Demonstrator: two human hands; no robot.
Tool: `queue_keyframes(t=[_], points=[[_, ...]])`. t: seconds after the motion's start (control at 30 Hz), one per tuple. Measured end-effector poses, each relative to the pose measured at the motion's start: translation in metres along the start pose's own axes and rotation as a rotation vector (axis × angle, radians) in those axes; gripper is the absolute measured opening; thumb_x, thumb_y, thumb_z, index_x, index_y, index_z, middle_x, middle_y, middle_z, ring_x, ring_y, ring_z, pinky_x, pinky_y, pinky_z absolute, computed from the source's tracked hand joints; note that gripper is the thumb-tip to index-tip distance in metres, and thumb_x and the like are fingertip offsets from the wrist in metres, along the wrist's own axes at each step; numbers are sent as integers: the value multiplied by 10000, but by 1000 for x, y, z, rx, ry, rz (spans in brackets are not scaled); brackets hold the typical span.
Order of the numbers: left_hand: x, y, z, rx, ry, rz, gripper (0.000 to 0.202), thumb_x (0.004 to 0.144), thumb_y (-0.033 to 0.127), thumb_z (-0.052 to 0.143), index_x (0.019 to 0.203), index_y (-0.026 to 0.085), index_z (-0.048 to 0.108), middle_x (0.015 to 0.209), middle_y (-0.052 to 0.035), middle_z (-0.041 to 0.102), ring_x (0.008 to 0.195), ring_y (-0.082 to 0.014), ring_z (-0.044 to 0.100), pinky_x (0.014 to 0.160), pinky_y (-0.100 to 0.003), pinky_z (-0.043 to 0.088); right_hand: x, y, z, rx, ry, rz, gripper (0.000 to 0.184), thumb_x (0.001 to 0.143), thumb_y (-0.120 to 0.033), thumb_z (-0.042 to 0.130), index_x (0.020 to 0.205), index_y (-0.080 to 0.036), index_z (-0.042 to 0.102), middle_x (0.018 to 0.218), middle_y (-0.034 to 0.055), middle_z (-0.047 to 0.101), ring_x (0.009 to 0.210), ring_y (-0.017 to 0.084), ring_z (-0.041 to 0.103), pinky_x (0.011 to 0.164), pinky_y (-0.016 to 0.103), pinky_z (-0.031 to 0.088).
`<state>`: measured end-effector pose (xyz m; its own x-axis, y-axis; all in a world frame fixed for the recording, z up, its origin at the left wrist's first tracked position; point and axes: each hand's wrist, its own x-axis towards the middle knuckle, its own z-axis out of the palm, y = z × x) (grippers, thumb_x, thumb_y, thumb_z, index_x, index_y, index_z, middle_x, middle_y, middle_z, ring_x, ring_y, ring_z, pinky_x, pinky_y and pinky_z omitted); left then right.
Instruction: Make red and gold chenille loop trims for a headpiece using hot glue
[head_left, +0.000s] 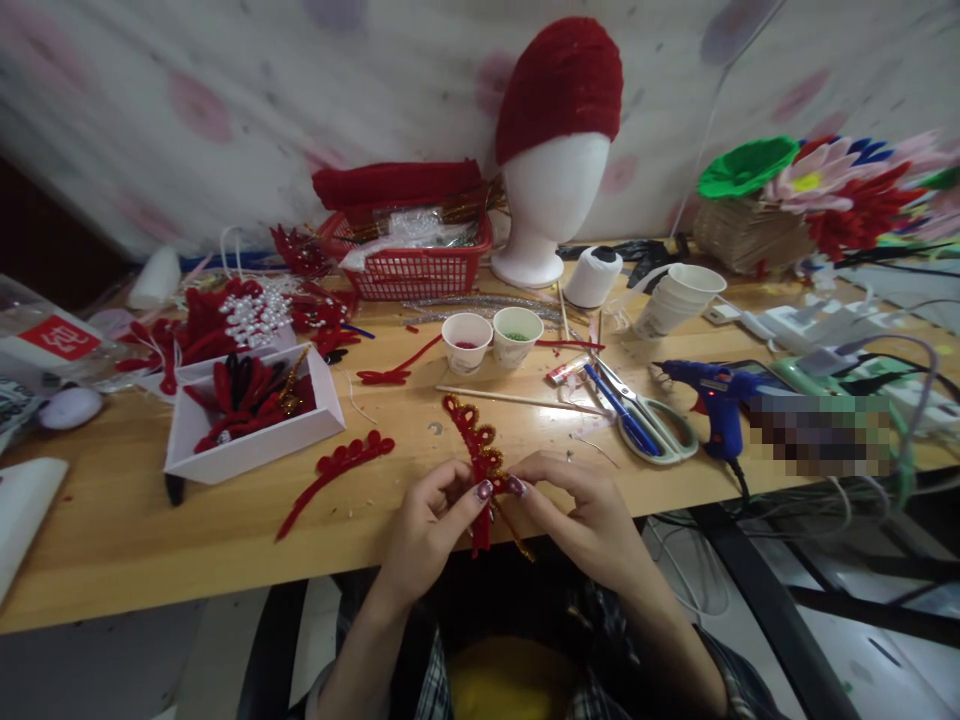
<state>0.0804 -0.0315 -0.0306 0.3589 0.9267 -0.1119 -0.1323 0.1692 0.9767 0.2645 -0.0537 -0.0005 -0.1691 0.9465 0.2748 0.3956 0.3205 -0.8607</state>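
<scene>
Between my two hands is a red chenille-stem strip (pixel 466 430) with gold-edged loops along its right side, held just past the table's front edge. My left hand (pixel 431 520) pinches its lower part between thumb and fingers. From the other side, my right hand (pixel 574 510) has thumb and forefinger pressed together at the lowest loops, where a gold stem end (pixel 517 535) hangs down. To the left lies a second red piece (pixel 337 475), curved and topped with small loops. A bent red stem (pixel 390 375) rests farther back.
A white box (pixel 255 455) of red pieces stands left. Two paper cups (pixel 466 345) hold small red and green bits. Scissors (pixel 660 430), a blue pen (pixel 622 410) and a blue glue gun (pixel 712 395) lie right. Behind are a red basket (pixel 412 270) and a foam head (pixel 555 190).
</scene>
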Motion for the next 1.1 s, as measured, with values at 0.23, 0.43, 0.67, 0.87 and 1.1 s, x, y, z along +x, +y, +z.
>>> queue_keyframes(t=[0.23,0.43,0.67,0.87,1.1], points=[[-2,-2,-1,-120,-47,-82,328,858,474,706,808,162,618,651,39,535,529,-65,435,468,-158,355,0,2,0,-26,1,-37,134,918,-180,564,911,-208,695,824,14,742,761,158,682,716,281,516],[-2,-6,-4,-143,-59,-87,311,863,464,706,817,169,619,672,35,544,555,-66,451,489,-149,370,1,2,0,-41,-2,-52,146,921,-161,561,925,-208,700,842,9,753,762,145,685,715,258,513],[-2,-5,-4,-185,-42,-73,286,856,439,727,815,170,639,683,37,547,589,-63,446,528,-136,378,-1,2,1,-151,26,-142,140,920,-147,557,939,-178,692,822,39,735,740,158,676,677,270,513],[1,-5,0,-193,27,-14,287,832,434,756,806,169,650,668,34,590,589,-68,496,545,-145,401,1,6,5,-261,99,-220,143,910,-104,571,965,-167,688,846,59,732,765,172,682,692,279,527],[2,-3,-1,-228,26,-16,260,785,413,804,832,163,749,761,-6,668,705,-97,583,666,-160,478,2,7,6,-223,133,-251,171,938,-81,549,1004,-158,688,901,76,736,827,169,694,734,267,540]])
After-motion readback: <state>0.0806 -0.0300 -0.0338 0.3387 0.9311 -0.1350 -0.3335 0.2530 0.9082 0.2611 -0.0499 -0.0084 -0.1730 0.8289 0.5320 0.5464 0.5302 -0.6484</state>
